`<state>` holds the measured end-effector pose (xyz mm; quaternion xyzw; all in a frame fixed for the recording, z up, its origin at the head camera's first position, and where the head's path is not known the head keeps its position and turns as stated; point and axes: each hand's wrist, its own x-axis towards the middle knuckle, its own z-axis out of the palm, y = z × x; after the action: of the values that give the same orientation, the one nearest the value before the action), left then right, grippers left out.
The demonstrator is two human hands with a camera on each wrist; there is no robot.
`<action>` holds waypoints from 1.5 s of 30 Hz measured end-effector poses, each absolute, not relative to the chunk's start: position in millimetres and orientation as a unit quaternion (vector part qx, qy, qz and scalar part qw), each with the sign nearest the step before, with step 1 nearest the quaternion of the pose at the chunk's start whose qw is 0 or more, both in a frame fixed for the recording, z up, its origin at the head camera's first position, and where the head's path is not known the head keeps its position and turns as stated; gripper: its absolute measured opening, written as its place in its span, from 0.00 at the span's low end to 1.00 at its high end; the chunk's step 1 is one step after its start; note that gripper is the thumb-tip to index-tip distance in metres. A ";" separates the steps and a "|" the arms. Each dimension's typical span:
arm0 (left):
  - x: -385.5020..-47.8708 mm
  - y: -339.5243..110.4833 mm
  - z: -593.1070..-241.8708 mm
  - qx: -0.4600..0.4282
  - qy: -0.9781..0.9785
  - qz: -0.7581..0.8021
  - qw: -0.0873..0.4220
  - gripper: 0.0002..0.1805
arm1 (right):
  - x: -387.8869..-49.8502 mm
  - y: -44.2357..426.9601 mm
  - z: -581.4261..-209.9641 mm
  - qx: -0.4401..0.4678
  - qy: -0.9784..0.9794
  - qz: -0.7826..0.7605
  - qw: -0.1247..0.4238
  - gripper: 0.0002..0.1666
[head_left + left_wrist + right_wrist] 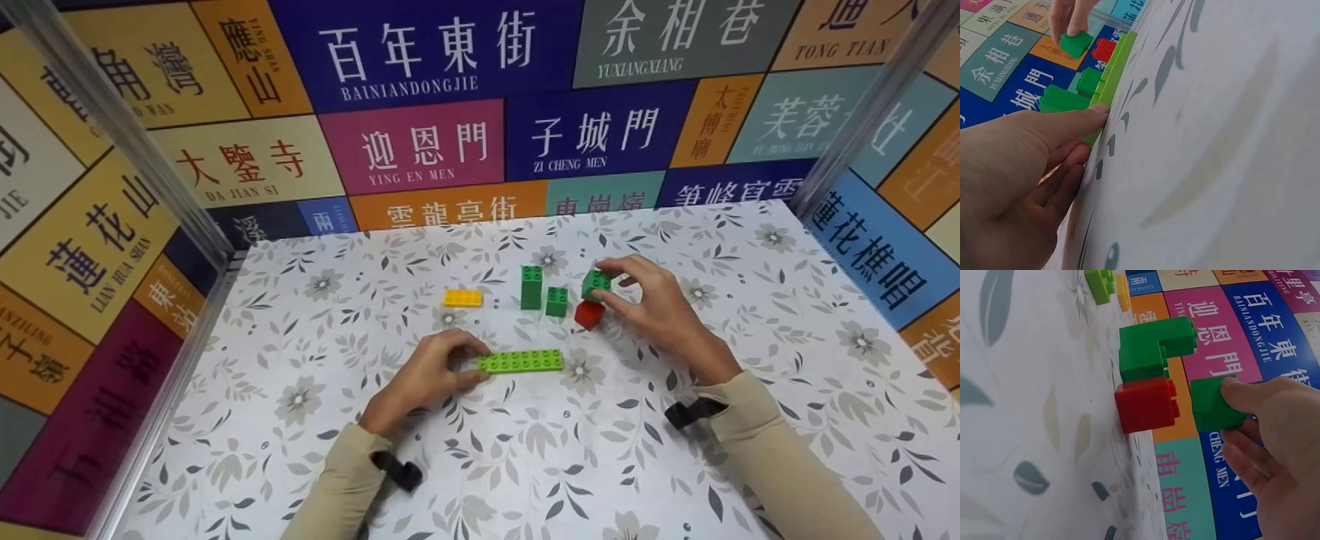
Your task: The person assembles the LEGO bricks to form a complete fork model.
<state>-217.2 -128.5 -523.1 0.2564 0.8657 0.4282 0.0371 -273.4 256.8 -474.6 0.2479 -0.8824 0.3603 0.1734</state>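
pinching a long light-green brick (525,361) just below the head view's centre with the left hand (431,370) and, well apart, gripping a small green block (595,286) over a red block (589,316), right of centre, with the right hand (666,311)

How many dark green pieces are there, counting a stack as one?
3: a tall one, a short one beside it, and a third in the right hand, above the red block. None seems hidden.

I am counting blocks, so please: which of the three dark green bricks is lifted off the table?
The dark green brick pinched by the right hand; the tall one and the other short one stand on the table.
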 end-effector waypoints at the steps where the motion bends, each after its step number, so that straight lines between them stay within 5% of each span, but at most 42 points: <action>1: -217.2 -128.5 -522.9 0.255 0.866 0.428 0.039 0.18 | -272.2 254.9 -473.1 0.250 -0.881 0.364 0.170 0.26; 23: -217.2 -127.6 -522.9 0.244 0.867 0.432 0.050 0.17 | -253.5 230.8 -471.7 0.319 -0.849 0.422 0.009 0.21; 45: -216.0 -128.5 -521.4 0.232 0.865 0.439 0.063 0.18 | -246.2 218.0 -478.2 0.351 -0.849 0.390 -0.070 0.21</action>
<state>-216.0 -128.5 -521.4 0.2324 0.8655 0.4393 0.0628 -246.2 218.0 -478.2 0.3505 -0.8487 0.3898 -0.0698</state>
